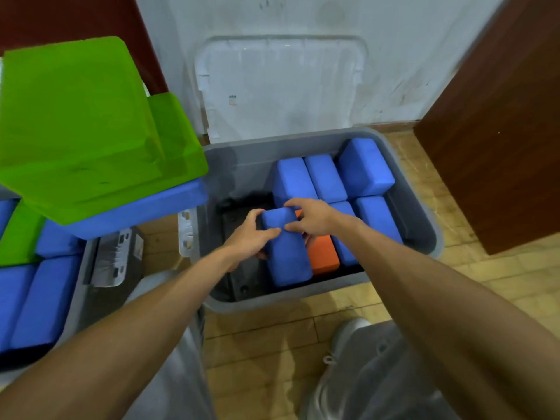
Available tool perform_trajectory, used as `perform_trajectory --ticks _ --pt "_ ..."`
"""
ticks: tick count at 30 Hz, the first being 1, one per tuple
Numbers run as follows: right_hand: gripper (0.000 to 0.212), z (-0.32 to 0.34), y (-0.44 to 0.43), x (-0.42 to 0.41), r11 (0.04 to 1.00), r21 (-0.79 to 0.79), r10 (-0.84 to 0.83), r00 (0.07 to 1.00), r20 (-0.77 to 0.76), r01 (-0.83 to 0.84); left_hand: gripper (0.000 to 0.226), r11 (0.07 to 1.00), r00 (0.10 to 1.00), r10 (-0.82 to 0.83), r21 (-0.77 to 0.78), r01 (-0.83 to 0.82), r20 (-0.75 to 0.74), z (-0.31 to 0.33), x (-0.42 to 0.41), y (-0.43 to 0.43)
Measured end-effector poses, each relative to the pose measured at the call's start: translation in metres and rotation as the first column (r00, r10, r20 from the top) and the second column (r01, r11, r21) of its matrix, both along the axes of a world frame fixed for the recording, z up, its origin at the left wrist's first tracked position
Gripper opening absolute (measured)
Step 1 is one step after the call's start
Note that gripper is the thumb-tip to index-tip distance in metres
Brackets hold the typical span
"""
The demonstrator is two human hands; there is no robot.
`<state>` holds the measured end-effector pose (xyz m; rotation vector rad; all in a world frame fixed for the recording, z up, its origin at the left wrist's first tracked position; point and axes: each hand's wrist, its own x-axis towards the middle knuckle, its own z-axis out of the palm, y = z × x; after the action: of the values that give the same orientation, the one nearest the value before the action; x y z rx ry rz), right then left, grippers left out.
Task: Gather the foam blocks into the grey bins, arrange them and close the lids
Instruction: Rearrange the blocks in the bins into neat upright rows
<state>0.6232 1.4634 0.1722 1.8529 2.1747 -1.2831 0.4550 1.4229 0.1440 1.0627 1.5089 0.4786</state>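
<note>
The blue foam block (286, 250) was a matte brick with rounded edges, lying lengthwise inside the grey bin (327, 291), close to its near wall and touching an orange block (322, 253) on its right. Both hands gripped its far end. The left hand (251, 234) curled round the left corner with the thumb on top, and the right hand (312, 218) pinched the right corner from above. Along the bin's far and right walls, more blue blocks (324, 177) were packed side by side, and the one in the far right corner was raised and tilted. Behind the bin, a clear lid (278, 86) stood against the white wall. Left of the bin, a second grey bin (88, 283) held blue blocks, with green blocks (81, 116) piled above its rim. In front of the bin, a grey shoe (342, 353) rested on the wooden floor (272, 338).
</note>
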Motion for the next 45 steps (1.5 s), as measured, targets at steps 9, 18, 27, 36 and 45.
perform_trajectory --ticks 9,18,27,36,45 --pt "0.066 -0.035 0.007 -0.003 0.988 0.117 0.072 0.965 0.253 -0.105 0.056 0.996 0.999 -0.045 -0.078 0.046 0.006 -0.027 0.001 0.011" --pt "0.037 -0.018 0.02 -0.012 0.977 0.173 0.068 0.95 0.304 -0.126 0.067 0.925 0.844 -0.315 0.06 0.376 -0.435 0.007 -0.004 0.034" --pt "0.021 0.096 0.04 -0.042 0.926 0.239 -0.257 0.953 -0.163 0.291 0.026 0.844 0.94 -0.278 0.418 0.337 -0.196 0.168 -0.006 0.059" --pt "0.022 0.168 0.05 -0.139 0.95 0.061 -0.233 0.829 -0.507 0.305 0.034 0.639 0.803 0.227 0.707 0.304 -0.551 0.261 -0.127 0.064" --pt "0.065 0.148 0.024 -0.185 0.931 -0.331 -0.276 0.885 -0.376 0.15 0.043 0.809 0.624 0.109 0.434 0.397 -0.774 0.203 -0.214 0.037"
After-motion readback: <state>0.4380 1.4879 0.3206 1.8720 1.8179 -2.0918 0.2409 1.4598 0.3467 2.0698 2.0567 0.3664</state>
